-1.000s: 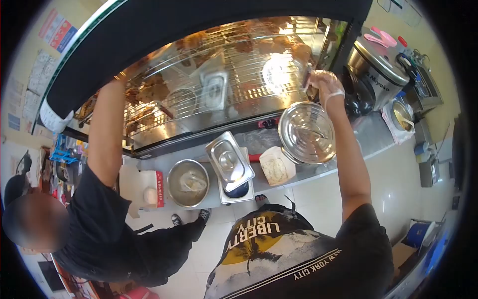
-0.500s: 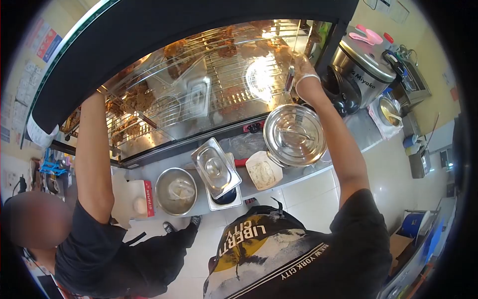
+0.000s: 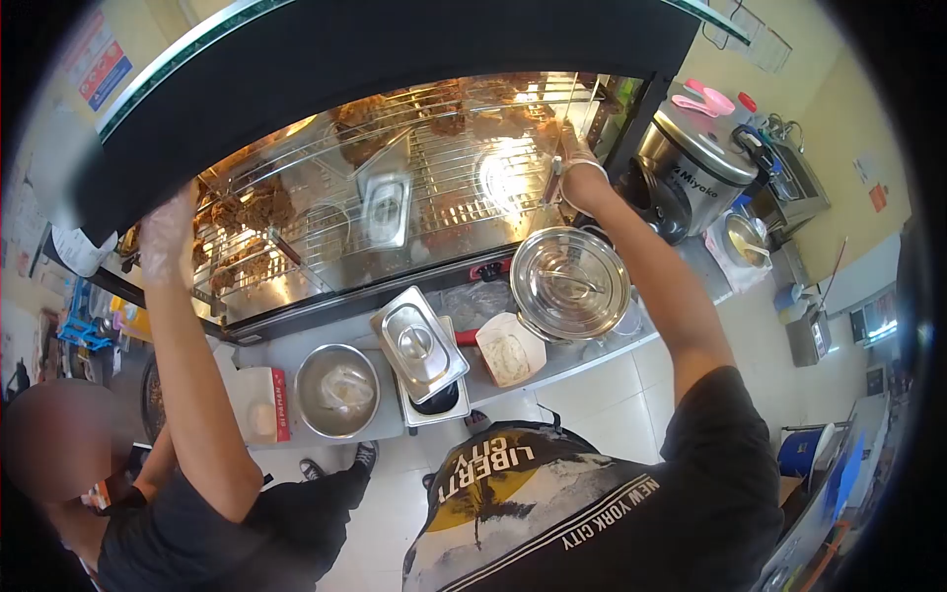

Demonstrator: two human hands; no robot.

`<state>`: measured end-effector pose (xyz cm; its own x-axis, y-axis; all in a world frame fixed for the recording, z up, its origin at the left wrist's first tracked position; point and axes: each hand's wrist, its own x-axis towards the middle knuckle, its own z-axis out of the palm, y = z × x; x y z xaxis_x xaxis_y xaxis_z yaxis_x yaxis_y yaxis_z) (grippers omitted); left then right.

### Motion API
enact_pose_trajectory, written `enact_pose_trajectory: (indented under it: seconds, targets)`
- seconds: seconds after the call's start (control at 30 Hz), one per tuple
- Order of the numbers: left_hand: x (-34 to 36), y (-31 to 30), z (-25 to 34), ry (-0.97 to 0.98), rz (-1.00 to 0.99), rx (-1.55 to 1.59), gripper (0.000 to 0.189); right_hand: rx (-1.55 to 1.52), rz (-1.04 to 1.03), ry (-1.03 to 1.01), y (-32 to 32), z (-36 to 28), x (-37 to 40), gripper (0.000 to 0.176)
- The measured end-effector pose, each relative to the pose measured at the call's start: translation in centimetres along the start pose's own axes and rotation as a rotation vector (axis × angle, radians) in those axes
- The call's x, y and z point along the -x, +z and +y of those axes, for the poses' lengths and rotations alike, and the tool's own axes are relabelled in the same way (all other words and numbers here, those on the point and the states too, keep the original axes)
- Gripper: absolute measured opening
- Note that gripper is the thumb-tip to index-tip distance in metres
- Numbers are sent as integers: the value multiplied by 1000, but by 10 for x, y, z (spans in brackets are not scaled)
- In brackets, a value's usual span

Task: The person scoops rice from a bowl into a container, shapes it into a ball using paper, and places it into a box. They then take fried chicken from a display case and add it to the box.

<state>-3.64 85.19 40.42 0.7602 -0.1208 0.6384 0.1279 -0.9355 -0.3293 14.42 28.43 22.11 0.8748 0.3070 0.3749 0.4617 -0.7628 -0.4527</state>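
Observation:
My right hand [image 3: 575, 150], apparently in a clear glove with its cuff at the wrist, is inside the right end of the lit food warmer [image 3: 395, 259]. Its fingers look closed. A slim metal piece [image 3: 555, 180] with a dark edge lies against them, but the glare hides what it is. Wire racks [image 3: 464, 178] carry browned cooked meat [image 3: 252, 207] on the left. A steel pan lid [image 3: 385, 209] shows behind the glass. Below my right forearm is a round pot lid [image 3: 570, 283]. My left hand is out of view.
A co-worker's gloved hand [image 3: 168, 237] is at the warmer's left end. On the counter are a steel bowl [image 3: 338, 391], a tilted steel container lid [image 3: 419, 340], a tub of pale food [image 3: 511, 350] and a red-white box [image 3: 264, 407]. A steel cooker [image 3: 705, 143] stands right.
The view has shifted, so the warmer sits lower. The co-worker's hand has drawn back out of the warmer's left end. My right hand stays at the warmer's right end.

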Motion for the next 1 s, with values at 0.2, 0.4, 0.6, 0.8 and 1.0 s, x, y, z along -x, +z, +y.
enact_pose_trajectory:
  seconds: [0.2,0.4,0.6,0.8,1.0]
  targets:
    - [103,-62,-28,-36,-72,111,64,572,-117,-32,3,12,-20,37]
    - [437,-84,149,-621,-421,559,49,521,-70,44,-5,17,-26,23]
    - [768,-132,424,-1301,-1260,717,39,555,82,-36,-15,12,-16,53]
    - [838,-115,450,-1355,-1061,550,40,452,99,-134,-31,-25,18,45]
    - [549,-104,304,-1529,-303,464,23,184,336,46,-43,-62,75,53]
